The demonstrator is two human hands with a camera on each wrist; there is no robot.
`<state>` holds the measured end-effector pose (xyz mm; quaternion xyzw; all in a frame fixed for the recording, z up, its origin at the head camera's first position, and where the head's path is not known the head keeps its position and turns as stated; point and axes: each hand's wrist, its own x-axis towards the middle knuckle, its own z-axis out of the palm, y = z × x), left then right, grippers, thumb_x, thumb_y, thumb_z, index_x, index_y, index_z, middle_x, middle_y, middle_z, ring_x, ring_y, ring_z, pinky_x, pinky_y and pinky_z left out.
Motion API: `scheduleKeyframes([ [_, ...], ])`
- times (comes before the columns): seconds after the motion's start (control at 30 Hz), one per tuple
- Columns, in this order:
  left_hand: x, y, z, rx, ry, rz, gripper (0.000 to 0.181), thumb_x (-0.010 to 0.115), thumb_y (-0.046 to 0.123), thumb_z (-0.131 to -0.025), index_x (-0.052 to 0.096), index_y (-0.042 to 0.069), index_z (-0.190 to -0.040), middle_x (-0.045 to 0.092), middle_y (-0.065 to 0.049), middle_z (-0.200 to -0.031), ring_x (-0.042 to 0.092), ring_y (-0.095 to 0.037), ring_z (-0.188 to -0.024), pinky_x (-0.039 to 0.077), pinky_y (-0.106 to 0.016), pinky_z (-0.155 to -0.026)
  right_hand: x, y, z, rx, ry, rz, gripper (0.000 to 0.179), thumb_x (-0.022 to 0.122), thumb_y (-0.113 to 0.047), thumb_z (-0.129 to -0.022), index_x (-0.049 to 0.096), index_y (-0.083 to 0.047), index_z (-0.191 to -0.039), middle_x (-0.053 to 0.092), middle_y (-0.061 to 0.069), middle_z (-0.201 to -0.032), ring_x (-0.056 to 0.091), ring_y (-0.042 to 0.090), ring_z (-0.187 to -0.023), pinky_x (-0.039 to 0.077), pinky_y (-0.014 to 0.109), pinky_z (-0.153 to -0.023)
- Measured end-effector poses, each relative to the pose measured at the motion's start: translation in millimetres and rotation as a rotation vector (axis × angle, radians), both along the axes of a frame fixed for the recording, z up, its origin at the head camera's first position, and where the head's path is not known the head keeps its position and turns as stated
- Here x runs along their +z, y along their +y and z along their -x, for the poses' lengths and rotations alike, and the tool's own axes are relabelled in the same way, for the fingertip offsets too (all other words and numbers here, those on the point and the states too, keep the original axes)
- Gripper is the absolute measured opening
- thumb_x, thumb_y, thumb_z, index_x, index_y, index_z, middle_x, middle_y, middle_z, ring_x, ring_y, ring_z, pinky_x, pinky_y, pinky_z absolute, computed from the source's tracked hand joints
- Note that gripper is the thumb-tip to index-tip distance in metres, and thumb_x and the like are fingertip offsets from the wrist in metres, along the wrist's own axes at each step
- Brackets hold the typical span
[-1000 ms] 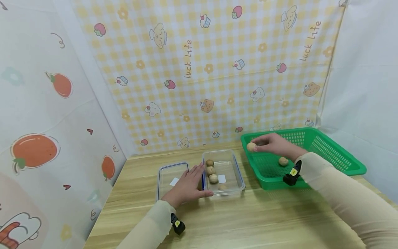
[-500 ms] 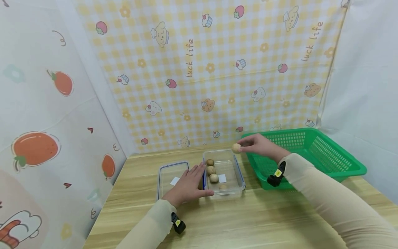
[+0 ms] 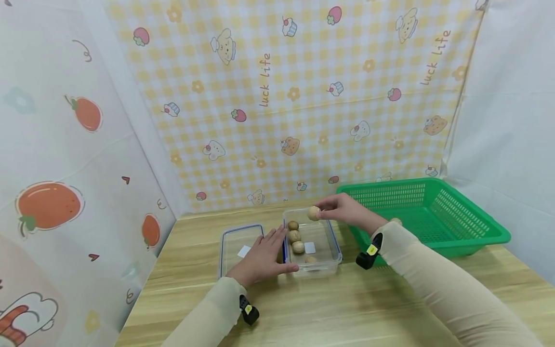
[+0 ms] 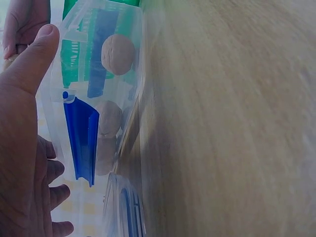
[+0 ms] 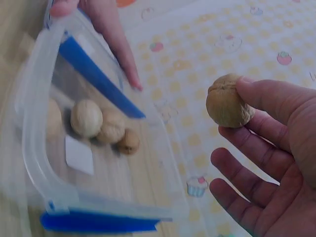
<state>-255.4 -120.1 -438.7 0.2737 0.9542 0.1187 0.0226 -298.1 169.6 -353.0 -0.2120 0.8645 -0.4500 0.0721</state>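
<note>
Lid (image 3: 240,247) lies flat on the table (image 3: 329,308), just left of the clear box (image 3: 323,250), holds nothing but a white sticker. Clear box with blue clips: four walnuts in a row (image 3: 297,241) along its left wall, white sticker on the bottom beside them. Wrist views show the same nuts (image 5: 101,126) through the plastic (image 4: 116,111). Green basket (image 3: 459,212) stands right of the box, just beside it; one more nut (image 3: 396,221) peeks out inside the basket, mostly hidden behind the right sleeve.

Left hand (image 3: 262,258) flat, fingers straight, palm over the lid's right edge, fingertips against the box's left wall, thumb along its near left corner. Grasping nothing, just pressing.

Right hand (image 3: 342,209) pinches a walnut (image 3: 313,212) between thumb and fingertip, other fingers loosely spread below it, seen clearly in the right wrist view (image 5: 228,101). Hand reaches in from the basket side.

Held walnut is in the air over the box's far edge, above and right of the nut row, not touching the box. Apart from the left hand, across the box from it.
</note>
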Motion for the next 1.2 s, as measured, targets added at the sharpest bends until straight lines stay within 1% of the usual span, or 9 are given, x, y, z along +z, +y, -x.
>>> scheduleKeyframes([
  [0.17,-1.5,0.1,1.5,-0.006,-0.005,-0.003,0.117,0.041,0.091,-0.081,0.009,0.015,-0.165,0.007,-0.001,-0.170,0.011,-0.026,-0.155,0.014,-0.060,-0.121,-4.6,-15.9,-7.8,-0.008,0.017,0.003,0.040,0.071,-0.027,-0.097,0.068,-0.006,-0.131,0.073,0.009,-0.118,0.069,0.024,-0.106,0.055,0.047,-0.093],
  [0.3,-2.7,-0.4,2.0,-0.009,-0.002,-0.006,0.118,0.039,0.092,-0.080,0.009,0.015,-0.165,0.007,-0.001,-0.170,0.011,-0.026,-0.155,0.014,-0.060,-0.121,-8.4,-26.1,-15.0,-0.027,0.011,-0.005,0.041,0.070,-0.028,-0.097,0.067,-0.006,-0.132,0.072,0.009,-0.119,0.068,0.024,-0.107,0.055,0.047,-0.092],
  [0.43,-3.4,-0.7,1.9,-0.008,0.000,-0.011,0.119,0.039,0.093,-0.079,0.009,0.015,-0.165,0.008,-0.001,-0.170,0.012,-0.026,-0.155,0.015,-0.060,-0.121,-12.5,-35.7,-22.5,-0.056,-0.022,0.010,0.039,0.070,-0.027,-0.097,0.068,-0.007,-0.131,0.072,0.008,-0.119,0.068,0.024,-0.107,0.055,0.047,-0.092],
  [0.57,-2.7,-1.2,1.1,-0.004,-0.001,-0.020,0.117,0.041,0.091,-0.080,0.010,0.016,-0.165,0.008,0.000,-0.170,0.013,-0.026,-0.155,0.015,-0.060,-0.121,-16.0,-45.9,-28.6,-0.086,-0.056,0.050,0.037,0.072,-0.025,-0.095,0.070,-0.007,-0.128,0.072,0.006,-0.117,0.067,0.023,-0.107,0.055,0.046,-0.093],
  [0.7,-3.2,-1.1,2.2,-0.006,0.005,-0.020,0.116,0.043,0.090,-0.081,0.011,0.016,-0.165,0.008,-0.001,-0.170,0.013,-0.026,-0.155,0.015,-0.060,-0.121,-22.6,-51.6,-30.5,-0.092,-0.079,0.093,0.034,0.073,-0.022,-0.095,0.071,-0.007,-0.125,0.073,0.004,-0.114,0.067,0.021,-0.105,0.055,0.045,-0.093],
  [0.83,-5.2,-0.6,4.2,-0.009,0.014,-0.008,0.116,0.042,0.090,-0.081,0.011,0.015,-0.164,0.009,-0.001,-0.170,0.012,-0.026,-0.155,0.015,-0.060,-0.121,-35.2,-54.6,-29.8,-0.096,-0.103,0.108,0.034,0.074,-0.021,-0.094,0.071,-0.006,-0.125,0.073,0.004,-0.112,0.067,0.020,-0.105,0.055,0.044,-0.093],
  [1.0,-5.1,-0.7,4.3,-0.007,0.017,-0.003,0.117,0.041,0.091,-0.081,0.010,0.015,-0.164,0.007,-0.001,-0.170,0.012,-0.025,-0.155,0.016,-0.059,-0.121,-50.7,-58.5,-29.3,-0.113,-0.071,0.071,0.034,0.076,-0.020,-0.092,0.073,-0.004,-0.121,0.073,0.004,-0.109,0.068,0.020,-0.100,0.057,0.040,-0.086],
  [1.1,-3.4,-0.9,3.0,-0.012,0.013,-0.017,0.117,0.043,0.089,-0.082,0.010,0.014,-0.164,0.008,-0.001,-0.170,0.014,-0.026,-0.155,0.017,-0.060,-0.120,-57.5,-60.9,-29.6,-0.104,-0.037,0.044,0.032,0.077,-0.017,-0.091,0.074,-0.003,-0.119,0.074,0.006,-0.109,0.069,0.021,-0.098,0.058,0.039,-0.084],
  [1.2,-2.0,-1.1,1.9,-0.017,0.010,-0.027,0.116,0.045,0.088,-0.082,0.010,0.014,-0.164,0.008,-0.002,-0.170,0.014,-0.027,-0.155,0.018,-0.061,-0.120,-62.2,-62.5,-30.3,-0.083,-0.017,0.027,0.029,0.077,-0.015,-0.090,0.075,-0.004,-0.117,0.074,0.006,-0.110,0.069,0.021,-0.097,0.058,0.039,-0.085],
])
